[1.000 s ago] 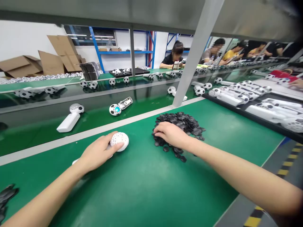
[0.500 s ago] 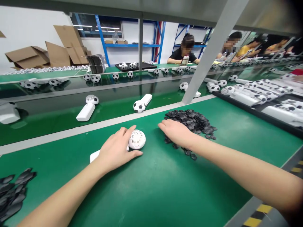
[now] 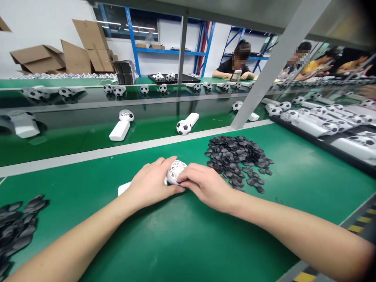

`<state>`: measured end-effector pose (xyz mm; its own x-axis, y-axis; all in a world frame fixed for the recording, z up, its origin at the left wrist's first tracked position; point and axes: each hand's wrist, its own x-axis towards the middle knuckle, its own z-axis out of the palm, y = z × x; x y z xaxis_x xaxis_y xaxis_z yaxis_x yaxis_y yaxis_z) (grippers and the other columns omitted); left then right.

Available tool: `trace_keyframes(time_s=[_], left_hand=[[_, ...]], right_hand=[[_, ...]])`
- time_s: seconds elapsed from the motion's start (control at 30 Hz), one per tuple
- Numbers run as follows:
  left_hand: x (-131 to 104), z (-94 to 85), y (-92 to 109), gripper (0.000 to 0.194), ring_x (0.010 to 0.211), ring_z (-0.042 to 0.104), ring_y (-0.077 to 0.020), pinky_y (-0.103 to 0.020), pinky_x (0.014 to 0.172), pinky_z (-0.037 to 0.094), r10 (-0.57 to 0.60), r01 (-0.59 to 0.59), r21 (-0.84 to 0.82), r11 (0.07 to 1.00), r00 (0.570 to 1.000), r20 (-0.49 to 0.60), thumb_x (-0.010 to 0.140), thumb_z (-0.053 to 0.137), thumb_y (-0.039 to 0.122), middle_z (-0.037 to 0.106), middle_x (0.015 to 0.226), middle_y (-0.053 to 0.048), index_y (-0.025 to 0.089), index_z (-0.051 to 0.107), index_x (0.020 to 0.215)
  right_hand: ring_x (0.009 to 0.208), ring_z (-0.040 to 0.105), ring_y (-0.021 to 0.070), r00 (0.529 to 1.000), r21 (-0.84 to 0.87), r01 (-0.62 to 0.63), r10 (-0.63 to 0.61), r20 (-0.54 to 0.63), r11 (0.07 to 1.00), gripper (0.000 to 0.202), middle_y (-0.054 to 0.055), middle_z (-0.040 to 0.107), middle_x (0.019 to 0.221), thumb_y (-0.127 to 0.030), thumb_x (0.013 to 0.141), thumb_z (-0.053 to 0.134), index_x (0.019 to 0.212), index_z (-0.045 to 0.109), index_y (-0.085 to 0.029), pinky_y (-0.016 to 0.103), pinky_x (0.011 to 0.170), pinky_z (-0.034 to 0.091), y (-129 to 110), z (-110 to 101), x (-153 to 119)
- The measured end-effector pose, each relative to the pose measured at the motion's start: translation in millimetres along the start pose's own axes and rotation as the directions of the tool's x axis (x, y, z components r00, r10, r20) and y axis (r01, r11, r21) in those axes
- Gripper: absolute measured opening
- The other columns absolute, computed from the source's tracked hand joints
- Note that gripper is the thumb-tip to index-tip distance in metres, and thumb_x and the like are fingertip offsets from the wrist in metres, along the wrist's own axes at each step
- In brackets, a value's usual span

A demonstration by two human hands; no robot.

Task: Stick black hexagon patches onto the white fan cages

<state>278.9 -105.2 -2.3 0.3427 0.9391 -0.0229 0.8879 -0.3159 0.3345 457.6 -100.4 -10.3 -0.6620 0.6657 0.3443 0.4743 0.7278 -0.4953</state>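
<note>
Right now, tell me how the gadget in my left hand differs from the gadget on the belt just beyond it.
The held gadget shows plain white lattice on its ball; the belt gadget shows black patches. The held gadget's handle is mostly covered by your left hand; the belt gadget's lies in view. Both have white handles.

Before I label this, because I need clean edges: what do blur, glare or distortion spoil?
In the head view, the tray at right looks stretched and soft, the glossy belt carries reflections, and the upper right corner falls black; the left hand and right hand read fairly clearly.
</note>
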Motion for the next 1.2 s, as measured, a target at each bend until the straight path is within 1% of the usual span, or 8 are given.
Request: trace_keyframes(time_s=[0.23, 0.43, 0.67, 0.77, 0.83, 0.93, 1.07, 1.2], left_hand=[[-0.3, 1.0, -1.6, 0.072, 0.1, 0.055, -0.0277, -0.04, 0.082, 0.042, 0.031, -0.032, -0.02, 0.999, 0.999, -0.045, 0.066, 0.054, 0.062, 0.057, 0.115, -0.007, 0.025, 0.04, 0.125], [0.4, -1.0, -0.5, 0.062, 0.096, 0.057, -0.0264, -0.038, 0.078, 0.043, 0.03, -0.033, -0.055, 0.998, 0.998, -0.049, 0.067, 0.056, 0.058, 0.06, 0.11, -0.004, 0.029, 0.044, 0.121], [0.2, 2.1, 0.1, 0.053, 0.096, 0.056, -0.0262, -0.037, 0.077, 0.043, 0.015, -0.018, -0.039, 0.999, 0.996, -0.087, 0.07, 0.053, 0.055, 0.06, 0.109, -0.002, 0.031, 0.045, 0.118], [1.6, 0.1, -2.4, 0.06, 0.096, 0.055, -0.0273, -0.037, 0.076, 0.042, -0.034, 0.032, -0.05, 0.998, 0.999, -0.039, 0.066, 0.059, 0.05, 0.059, 0.112, -0.002, 0.03, 0.042, 0.12], [3.3, -2.2, -4.9, 0.056, 0.092, 0.056, -0.0276, -0.037, 0.074, 0.042, -0.06, 0.059, -0.039, 0.997, 0.998, -0.007, 0.065, 0.06, 0.041, 0.061, 0.109, -0.002, 0.028, 0.044, 0.118], [5.6, -4.7, -9.6, 0.045, 0.091, 0.055, -0.0252, -0.036, 0.077, 0.04, 0.009, -0.009, -0.009, 1.0, 1.0, -0.015, 0.069, 0.052, 0.028, 0.062, 0.105, -0.001, 0.028, 0.048, 0.114], [6.2, -3.9, -16.7, 0.05, 0.099, 0.048, -0.0248, -0.037, 0.081, 0.036, 0.109, -0.108, 0.029, 0.994, 0.992, -0.055, 0.07, 0.046, 0.018, 0.058, 0.11, -0.001, 0.03, 0.049, 0.118], [6.2, -0.5, -19.5, 0.056, 0.096, 0.046, -0.0243, -0.038, 0.08, 0.036, 0.137, -0.131, 0.073, 0.989, 0.987, -0.085, 0.07, 0.041, 0.009, 0.057, 0.103, -0.003, 0.032, 0.048, 0.121]], right_hand=[[0.085, 0.049, 0.014, 0.983, 0.165, -0.143, 0.159, -0.093, 0.976, 0.014, 0.002, 0.047, 0.087, -0.011, 0.078, 0.056, 0.087, 0.056, -0.022, 0.028, 0.075, 0.043, -0.7, 11.3, -2.7], [0.112, 0.04, 0.0208, 0.945, 0.29, -0.292, 0.321, -0.058, 0.912, 0.048, 0.006, 0.043, 0.12, -0.019, 0.071, 0.063, 0.114, 0.041, -0.023, 0.038, 0.091, 0.04, 5.0, 11.3, -0.7], [0.102, 0.05, 0.0174, 0.968, 0.358, -0.221, 0.247, -0.029, 0.907, 0.045, 0.005, 0.052, 0.114, -0.02, 0.075, 0.061, 0.116, 0.043, -0.021, 0.033, 0.087, 0.043, 11.7, 12.4, 1.5], [0.094, 0.053, 0.016, 0.976, 0.233, -0.215, 0.22, 0.005, 0.948, 0.028, 0.004, 0.056, 0.105, -0.025, 0.078, 0.06, 0.105, 0.054, -0.02, 0.029, 0.079, 0.046, 31.1, -5.8, 5.4], [0.089, 0.052, 0.0171, 0.964, -0.023, -0.263, 0.262, -0.049, 0.964, 0.012, 0.005, 0.058, 0.093, -0.023, 0.081, 0.056, 0.091, 0.062, -0.018, 0.031, 0.08, 0.044, 50.1, -23.2, 8.8], [0.092, 0.049, 0.0226, 0.935, -0.387, -0.348, 0.347, -0.073, 0.854, 0.01, 0.009, 0.058, 0.089, -0.02, 0.08, 0.057, 0.084, 0.066, -0.017, 0.036, 0.084, 0.04, 78.9, -43.9, 13.6], [0.092, 0.05, 0.0235, 0.918, -0.437, -0.35, 0.396, 0.016, 0.828, 0.008, 0.008, 0.06, 0.086, -0.023, 0.075, 0.064, 0.082, 0.066, -0.018, 0.034, 0.081, 0.04, 101.3, -50.8, 16.9], [0.083, 0.053, 0.0193, 0.919, -0.386, -0.353, 0.394, 0.03, 0.852, 0.004, 0.004, 0.061, 0.079, -0.019, 0.073, 0.065, 0.077, 0.062, -0.017, 0.029, 0.073, 0.042, 99.0, -49.3, 15.6]])
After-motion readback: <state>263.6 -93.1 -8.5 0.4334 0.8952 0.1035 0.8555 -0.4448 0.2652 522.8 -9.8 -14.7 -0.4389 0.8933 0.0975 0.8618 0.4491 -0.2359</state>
